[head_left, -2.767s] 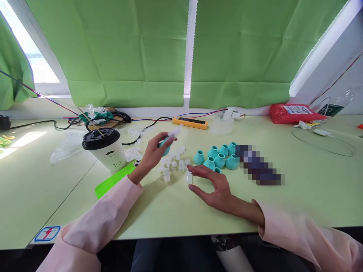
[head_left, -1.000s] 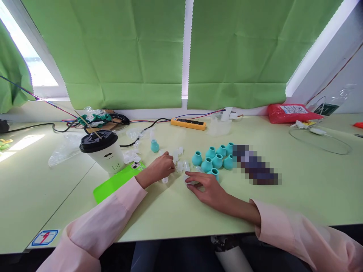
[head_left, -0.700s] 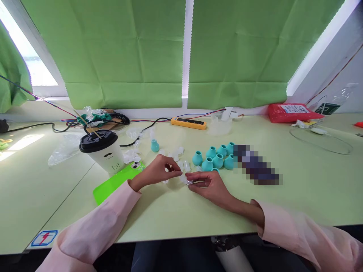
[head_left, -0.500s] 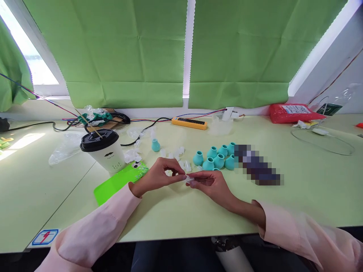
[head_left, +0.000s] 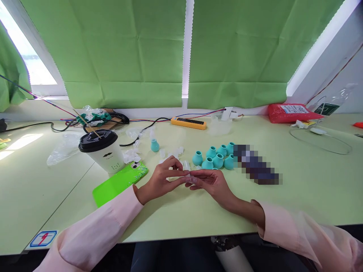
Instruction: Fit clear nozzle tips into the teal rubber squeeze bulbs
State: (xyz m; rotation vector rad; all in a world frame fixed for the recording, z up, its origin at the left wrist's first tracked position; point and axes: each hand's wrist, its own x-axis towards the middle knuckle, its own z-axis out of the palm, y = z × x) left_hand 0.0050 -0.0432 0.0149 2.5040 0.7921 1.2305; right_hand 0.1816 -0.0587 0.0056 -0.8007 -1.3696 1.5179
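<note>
Above the near part of the table, my left hand (head_left: 167,175) and my right hand (head_left: 211,183) meet fingertip to fingertip. Both pinch a small clear plastic piece (head_left: 190,180), whose exact kind is mostly hidden by the fingers. Just beyond the fingers lie several small translucent plastic pieces (head_left: 186,165). To the right of them stand several turquoise rubber bulbs (head_left: 208,163) with open necks, close together. A single turquoise bulb (head_left: 154,146) stands apart farther left, with a translucent piece on its top.
Left of my hands are a green phone case (head_left: 113,187) and a paper cup (head_left: 106,158) with black lid and straw. An orange power strip (head_left: 188,123), cables and a red package (head_left: 293,113) lie along the back. A pixelated dark object (head_left: 259,168) lies right of the bulbs.
My left fingers have shifted slightly on the clear piece, with the thumb now lower beside the right thumb. Both hands remain together in nearly the same place.
</note>
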